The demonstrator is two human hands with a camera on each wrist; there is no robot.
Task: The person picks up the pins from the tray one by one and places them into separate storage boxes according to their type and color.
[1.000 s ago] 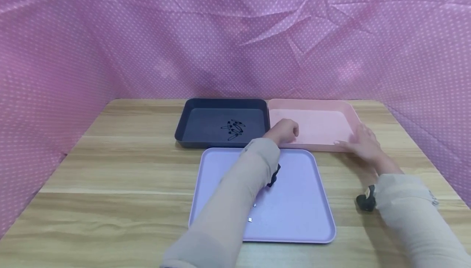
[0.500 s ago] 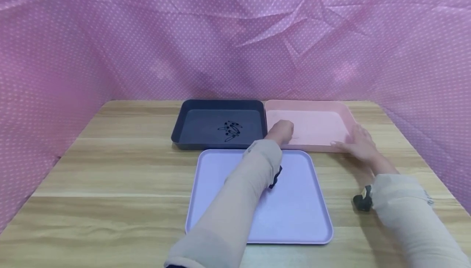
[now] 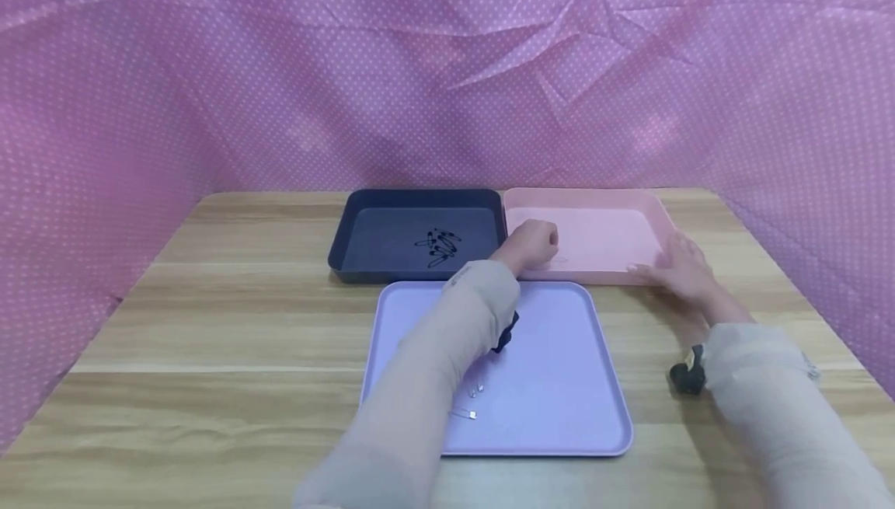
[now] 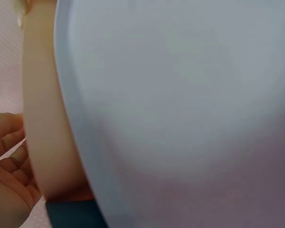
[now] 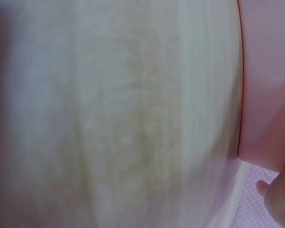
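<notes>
Here, the scene in short lines.

Left hand: the left hand point(image 3: 534, 245) is over the near left corner of the pink tray point(image 3: 650, 210). Its fingers are curled. In the left wrist view a thin bright line goes between the fingers point(image 4: 12, 140), perhaps a pin, but I cannot tell surely if it pinches something.

Right hand: the right hand point(image 3: 681, 268) lies with straight, relaxed fingers against the near right rim of the pink tray. It touches the rim and holds nothing.

Pins to sort: two small silver safety pins point(image 3: 471, 400) lie on the lilac tray point(image 3: 601, 385), just beside the left sleeve point(image 3: 447, 353). A small pile of black safety pins point(image 3: 439, 245) lies in the dark blue tray point(image 3: 349, 241).

Trays: the dark blue tray and the pink tray stand side by side and touch; the lilac tray is just in front of them on the wooden table point(image 3: 210, 322).

Risk, my judgement: the pin is very thin, so it can slip from the fingers and fall on the table or in the dark blue tray, because the hand is close to the border between the two trays.

Second risk: the left sleeve passes low over the lilac tray and can sweep the silver pins away.

Third risk: the right hand can push the pink tray if it presses too much.
</notes>
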